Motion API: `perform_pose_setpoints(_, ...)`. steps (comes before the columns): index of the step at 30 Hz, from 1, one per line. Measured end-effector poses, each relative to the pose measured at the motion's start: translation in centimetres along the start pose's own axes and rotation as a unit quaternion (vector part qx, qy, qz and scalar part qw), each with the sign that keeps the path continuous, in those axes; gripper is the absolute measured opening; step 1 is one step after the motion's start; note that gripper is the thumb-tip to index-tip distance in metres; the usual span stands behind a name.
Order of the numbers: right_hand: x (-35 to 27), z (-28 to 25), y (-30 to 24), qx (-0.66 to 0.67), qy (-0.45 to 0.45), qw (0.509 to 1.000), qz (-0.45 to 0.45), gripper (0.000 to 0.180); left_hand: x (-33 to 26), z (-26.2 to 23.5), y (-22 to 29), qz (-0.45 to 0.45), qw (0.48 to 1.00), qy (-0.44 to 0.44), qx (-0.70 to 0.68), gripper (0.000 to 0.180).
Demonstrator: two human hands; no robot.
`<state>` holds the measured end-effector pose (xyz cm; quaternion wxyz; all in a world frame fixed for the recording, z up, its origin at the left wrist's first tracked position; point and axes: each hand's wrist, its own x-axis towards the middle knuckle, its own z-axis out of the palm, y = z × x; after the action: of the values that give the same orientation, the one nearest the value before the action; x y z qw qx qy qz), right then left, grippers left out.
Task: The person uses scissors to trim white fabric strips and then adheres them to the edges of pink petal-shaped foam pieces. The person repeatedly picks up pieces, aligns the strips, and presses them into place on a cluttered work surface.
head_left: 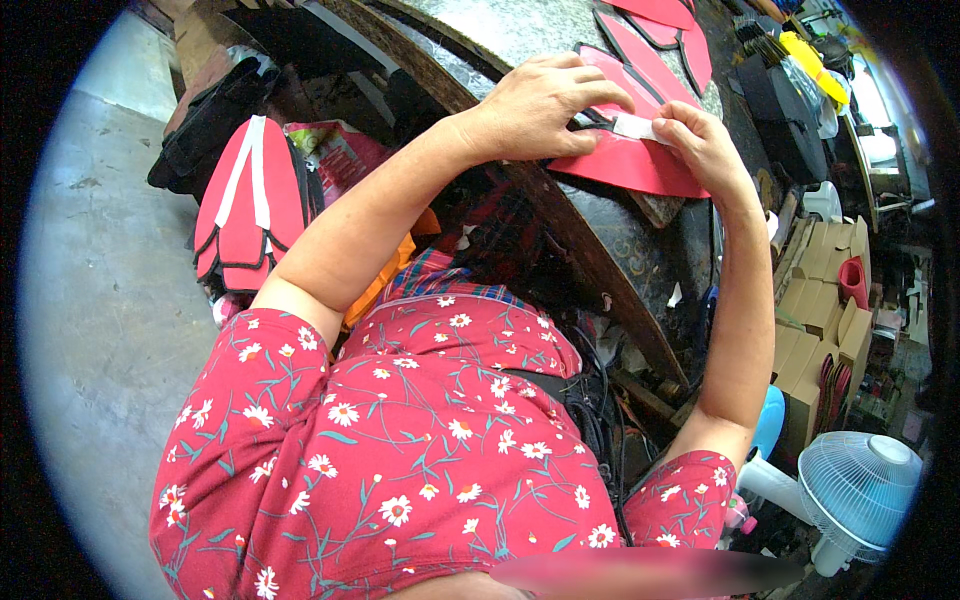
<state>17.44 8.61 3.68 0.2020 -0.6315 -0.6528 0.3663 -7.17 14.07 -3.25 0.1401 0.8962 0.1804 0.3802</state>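
A red panel with black edging (640,172) lies on the worktable in front of me. A short white strip (634,127) sits across it beside a black edge. Curled over the panel's left part, my left hand (540,108) grips it by the black edging, thumb and forefinger on either side. My right hand (705,150) is closed at the panel's right side, thumb and fingers pinching the end of the white strip. The fingertips of my right hand are partly hidden.
More red black-edged pieces (690,55) lie farther along the table (530,25). To my left stands a stack of red panels with white strips (235,200). Cardboard boxes (815,290), a black case (785,120) and a fan (860,490) are on the right.
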Motion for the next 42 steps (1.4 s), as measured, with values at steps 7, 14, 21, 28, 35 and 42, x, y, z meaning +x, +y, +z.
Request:
perform_pose_setpoints(7, 0.2, -0.6, -0.1, -0.069, -0.005, 0.997, -0.038, 0.026, 0.0, 0.1, -0.4, 0.06, 0.998, -0.008, 0.027, 0.044)
perform_pose_setpoints(14, -1.9, -2.9, 0.8, -0.054, 0.032, 0.997, 0.034, 0.027, 0.1, -0.1, 0.0, 0.047, 0.998, -0.029, 0.038, 0.042)
perform_pose_setpoints(21, -1.2, -2.2, 2.2, -0.118, 0.072, 0.989, 0.053, 0.031, 0.7, -0.3, 2.2, 0.014, 0.995, -0.027, 0.093, 0.033)
perform_pose_setpoints(28, -0.3, -2.1, 2.7, -0.175, 0.081, 0.98, 0.045, 0.031, 2.0, 1.0, 4.5, 0.037, 0.987, -0.012, 0.156, 0.03)
perform_pose_setpoints(35, -3.9, -0.1, 0.6, -0.287, 0.223, 0.931, 0.036, 0.034, 2.3, 2.3, 3.7, 0.091, 0.99, -0.077, 0.074, 0.037)
perform_pose_setpoints(42, -15.0, -1.4, 0.0, -0.205, 0.319, 0.917, 0.123, 0.033, 3.0, 2.2, 3.6, 0.101, 0.988, -0.066, 0.095, 0.033)
